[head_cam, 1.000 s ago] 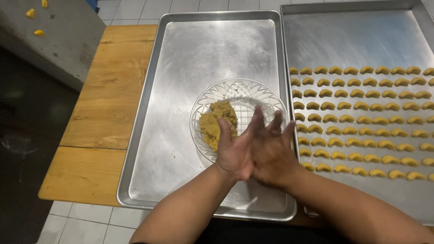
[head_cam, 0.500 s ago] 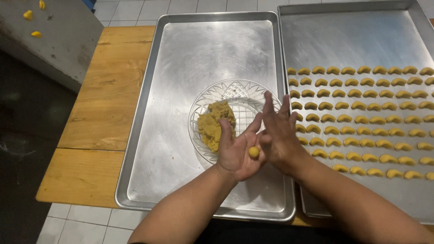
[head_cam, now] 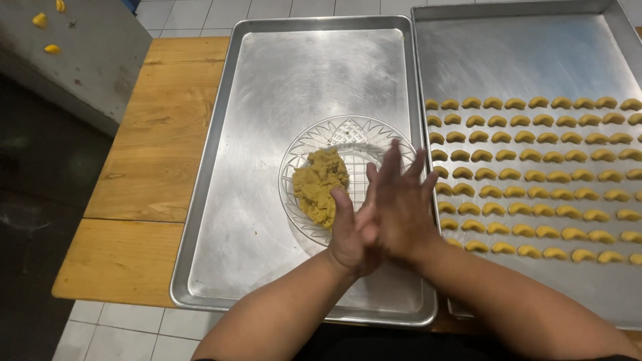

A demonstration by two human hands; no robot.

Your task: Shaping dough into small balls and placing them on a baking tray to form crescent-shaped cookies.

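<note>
Dough lump (head_cam: 319, 185): in a glass dish (head_cam: 348, 130) on the left tray (head_cam: 267, 80). Left hand (head_cam: 351, 235) and right hand (head_cam: 399, 204): palms pressed together, apparently rolling a piece I cannot see. Next: shaping gently beside the crescents (head_cam: 535, 175).

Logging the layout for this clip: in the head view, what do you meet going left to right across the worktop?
Wooden table → empty metal tray → lump of dough in the glass dish → pressed-together hands, left hand then right hand → second tray with rows of crescent dough pieces.
</note>
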